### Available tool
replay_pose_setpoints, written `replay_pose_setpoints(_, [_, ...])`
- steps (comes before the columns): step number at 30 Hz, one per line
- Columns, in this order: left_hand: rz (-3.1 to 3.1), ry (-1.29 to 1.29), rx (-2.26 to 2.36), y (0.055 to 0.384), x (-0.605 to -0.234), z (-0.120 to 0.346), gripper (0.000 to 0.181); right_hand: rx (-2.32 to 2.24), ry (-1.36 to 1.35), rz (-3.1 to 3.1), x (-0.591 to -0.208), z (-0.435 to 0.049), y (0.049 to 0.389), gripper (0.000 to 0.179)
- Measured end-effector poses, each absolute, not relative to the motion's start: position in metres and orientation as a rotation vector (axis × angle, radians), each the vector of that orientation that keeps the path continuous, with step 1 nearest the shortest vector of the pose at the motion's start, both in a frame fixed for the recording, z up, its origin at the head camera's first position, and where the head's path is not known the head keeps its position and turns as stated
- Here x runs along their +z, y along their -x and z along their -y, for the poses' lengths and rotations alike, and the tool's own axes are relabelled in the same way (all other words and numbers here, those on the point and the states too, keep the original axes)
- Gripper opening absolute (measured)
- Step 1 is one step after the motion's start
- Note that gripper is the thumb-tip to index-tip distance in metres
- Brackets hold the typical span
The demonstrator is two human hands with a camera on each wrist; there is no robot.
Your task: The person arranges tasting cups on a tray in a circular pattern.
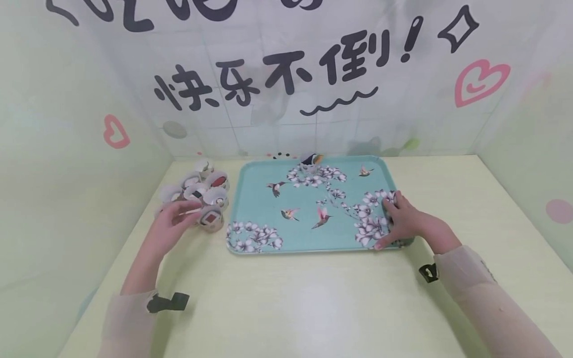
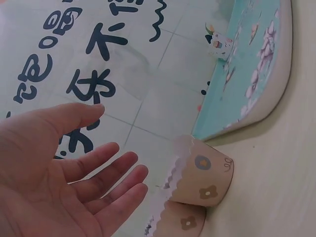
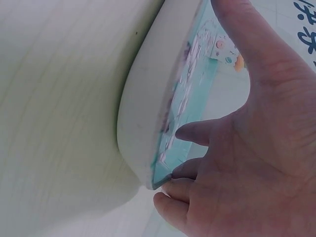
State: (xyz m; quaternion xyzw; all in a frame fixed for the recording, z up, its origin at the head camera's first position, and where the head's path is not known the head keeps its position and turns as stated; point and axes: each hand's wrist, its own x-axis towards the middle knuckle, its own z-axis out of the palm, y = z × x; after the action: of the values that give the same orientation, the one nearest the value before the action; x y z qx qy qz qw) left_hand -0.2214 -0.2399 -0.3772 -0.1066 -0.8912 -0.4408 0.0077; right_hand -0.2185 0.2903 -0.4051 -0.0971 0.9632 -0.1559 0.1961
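One teal tray (image 1: 255,209) printed with four hummingbirds lies flat on the table (image 1: 286,308); a single paper cup (image 1: 309,168) stands on it by the far rim, and at least seven scalloped paper cups (image 1: 212,226) crowd together just left of it, some overlapping too much for a sure count. The left hand (image 1: 171,223) reaches forward beside that cluster, thumb apart from loosely bent fingers, gripping nothing. The right hand (image 1: 406,219) spreads over the tray's near right corner, thumb toward the near edge, fingers toward the right side; how firmly it presses, I cannot tell.
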Motion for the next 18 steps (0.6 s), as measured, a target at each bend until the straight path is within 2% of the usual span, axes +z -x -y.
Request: replay_pose_setpoints(18, [2.886,0.116,-1.350,0.204,-0.410,0.257,0.049,-0.457,0.272,-2.693,-0.403,-0.290,0.217,0.135])
